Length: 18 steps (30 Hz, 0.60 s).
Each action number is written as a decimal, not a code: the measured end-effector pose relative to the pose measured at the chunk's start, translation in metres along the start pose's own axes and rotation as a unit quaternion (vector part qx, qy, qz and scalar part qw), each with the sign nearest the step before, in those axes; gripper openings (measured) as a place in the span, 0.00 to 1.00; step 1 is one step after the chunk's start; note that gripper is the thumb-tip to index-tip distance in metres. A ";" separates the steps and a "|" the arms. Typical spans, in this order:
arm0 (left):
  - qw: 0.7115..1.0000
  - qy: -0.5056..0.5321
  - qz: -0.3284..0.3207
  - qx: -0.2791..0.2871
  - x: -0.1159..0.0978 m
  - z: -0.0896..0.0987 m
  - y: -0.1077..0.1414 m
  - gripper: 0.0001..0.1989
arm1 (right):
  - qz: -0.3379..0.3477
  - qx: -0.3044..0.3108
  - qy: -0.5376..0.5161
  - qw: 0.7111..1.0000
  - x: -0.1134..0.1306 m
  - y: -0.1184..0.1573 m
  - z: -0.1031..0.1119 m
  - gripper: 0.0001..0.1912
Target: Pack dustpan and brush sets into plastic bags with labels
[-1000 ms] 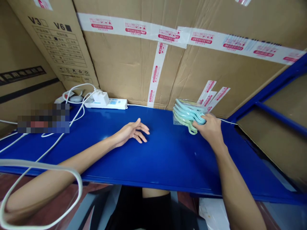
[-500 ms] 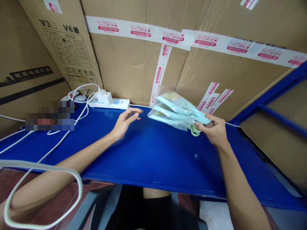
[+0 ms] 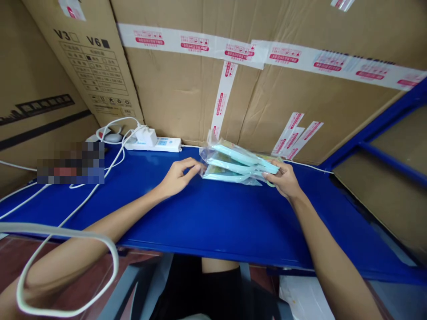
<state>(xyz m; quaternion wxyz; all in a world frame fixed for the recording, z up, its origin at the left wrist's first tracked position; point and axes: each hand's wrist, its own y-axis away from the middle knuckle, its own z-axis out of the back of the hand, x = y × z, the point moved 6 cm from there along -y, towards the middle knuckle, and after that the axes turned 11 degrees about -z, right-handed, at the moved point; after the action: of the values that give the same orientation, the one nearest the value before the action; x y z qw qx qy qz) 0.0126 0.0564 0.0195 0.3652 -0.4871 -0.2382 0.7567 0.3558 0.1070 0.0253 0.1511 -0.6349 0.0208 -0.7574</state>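
Observation:
Clear plastic bags with light-blue edges point(image 3: 233, 165) lie fanned in a bundle near the back of the blue table point(image 3: 213, 222). My right hand point(image 3: 282, 178) is closed on the bundle's right end, thumb in front. A bit of a pale green loop shows under that hand. At the bundle's left end, my left hand point(image 3: 183, 174) has its thumb and fingertips pinched together on the edge of the clear plastic.
A white power strip point(image 3: 167, 144) with a plugged-in adapter stands at the back left. White cables point(image 3: 85, 195) run across the left side, one looping over my left forearm. Cardboard point(image 3: 180, 89) rises behind the table; a blue metal frame point(image 3: 393, 164) is at the right.
The bundle has moved left and lower with my right hand. My left hand has moved right to the bags and its fingers have closed on the plastic edge.

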 end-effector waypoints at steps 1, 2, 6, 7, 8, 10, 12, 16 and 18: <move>1.000 -0.011 -0.015 0.010 -0.002 -0.001 0.000 0.19 | -0.004 -0.002 -0.008 1.000 0.000 0.000 0.002 0.21; 0.999 -0.021 -0.030 0.015 -0.005 -0.002 0.000 0.18 | -0.005 -0.005 -0.015 1.000 0.000 0.000 0.004 0.22; 0.995 -0.048 -0.083 -0.002 -0.011 -0.004 0.003 0.12 | -0.008 -0.001 -0.020 1.000 -0.002 0.001 0.005 0.22; 0.994 -0.057 -0.092 -0.009 -0.011 -0.005 0.004 0.11 | -0.009 0.003 -0.015 1.000 -0.002 0.001 0.004 0.21; 0.993 -0.065 -0.099 -0.016 -0.011 -0.005 0.006 0.11 | -0.009 0.007 -0.011 1.000 -0.001 0.001 0.003 0.21; 0.991 -0.079 -0.105 -0.026 -0.010 -0.006 0.007 0.09 | -0.009 0.017 -0.007 1.000 0.000 0.002 -0.001 0.20; 0.990 -0.090 -0.104 -0.032 -0.008 -0.006 0.007 0.08 | -0.015 0.024 -0.008 1.000 0.002 0.004 -0.004 0.21; 0.988 -0.100 -0.118 0.011 -0.012 -0.010 0.006 0.10 | -0.024 0.020 -0.004 1.000 0.005 0.005 -0.007 0.23; 0.986 -0.096 -0.126 0.057 -0.014 -0.015 0.007 0.15 | -0.020 0.017 -0.002 1.000 0.007 0.006 -0.008 0.24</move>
<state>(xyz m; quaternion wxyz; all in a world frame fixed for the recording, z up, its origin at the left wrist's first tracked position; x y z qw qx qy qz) 0.0273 0.0409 0.0164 0.4604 -0.3564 -0.2881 0.7602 0.3487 0.0984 0.0287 0.1467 -0.6342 -0.0053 -0.7591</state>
